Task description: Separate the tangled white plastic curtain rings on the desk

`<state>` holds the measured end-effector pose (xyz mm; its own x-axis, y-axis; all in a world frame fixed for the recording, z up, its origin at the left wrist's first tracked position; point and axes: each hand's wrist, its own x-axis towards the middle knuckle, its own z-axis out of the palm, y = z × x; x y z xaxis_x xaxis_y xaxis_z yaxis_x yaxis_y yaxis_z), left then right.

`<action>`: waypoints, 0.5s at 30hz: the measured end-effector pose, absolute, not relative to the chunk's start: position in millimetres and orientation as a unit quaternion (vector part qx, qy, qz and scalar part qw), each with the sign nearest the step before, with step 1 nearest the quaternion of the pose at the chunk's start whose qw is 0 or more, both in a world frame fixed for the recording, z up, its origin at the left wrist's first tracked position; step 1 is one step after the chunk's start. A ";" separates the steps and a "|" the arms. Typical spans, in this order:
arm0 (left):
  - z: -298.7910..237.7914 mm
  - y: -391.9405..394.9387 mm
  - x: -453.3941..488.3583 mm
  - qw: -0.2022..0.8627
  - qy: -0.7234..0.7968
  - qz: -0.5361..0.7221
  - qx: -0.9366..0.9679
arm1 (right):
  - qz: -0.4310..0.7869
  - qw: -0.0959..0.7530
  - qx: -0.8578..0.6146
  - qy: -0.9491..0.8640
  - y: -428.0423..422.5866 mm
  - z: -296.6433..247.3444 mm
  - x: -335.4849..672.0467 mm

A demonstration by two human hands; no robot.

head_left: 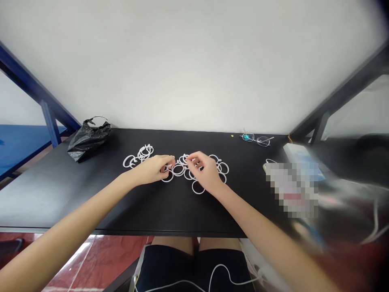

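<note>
Several thin white rings (198, 187) with small tabs lie in a loose pile at the middle of the black table. My left hand (153, 169) reaches in from the left, its fingers curled round the edge of a white ring (167, 177). From the right comes my right hand (207, 172), thumb and fingertips pinched at a white ring (183, 158) near the back of the pile. The hand and wrist cover part of the rings beneath. Left of the pile, a separate cluster of white rings (146, 151) lies beyond my left hand.
On the black table (136, 211), a crumpled black plastic bag (89, 140) stands at the back left. Eyeglasses (255, 138) lie at the back right. A white box (299, 156) and a blurred-out item (291, 188) are at the right. A white cable (225, 269) crosses my lap.
</note>
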<state>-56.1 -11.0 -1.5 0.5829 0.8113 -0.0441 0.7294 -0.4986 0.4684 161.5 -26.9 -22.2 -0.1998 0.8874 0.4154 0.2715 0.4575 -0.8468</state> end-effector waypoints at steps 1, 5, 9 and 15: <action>-1.8 -11.3 -56.1 0.228 0.450 0.092 0.859 | 0.268 0.439 -0.390 -0.764 -28.0 -24.1 161.1; 2.2 -11.6 -60.9 0.220 0.466 0.105 0.851 | 0.149 0.288 -0.301 -0.897 -30.2 -29.6 158.2; 18.6 -8.2 -68.9 0.216 0.510 0.171 0.815 | 0.104 0.226 -0.299 -0.921 -27.6 -30.4 155.6; 24.3 13.2 -67.3 0.481 0.558 0.320 0.596 | 0.165 0.283 -0.285 -0.901 -23.2 -28.5 159.6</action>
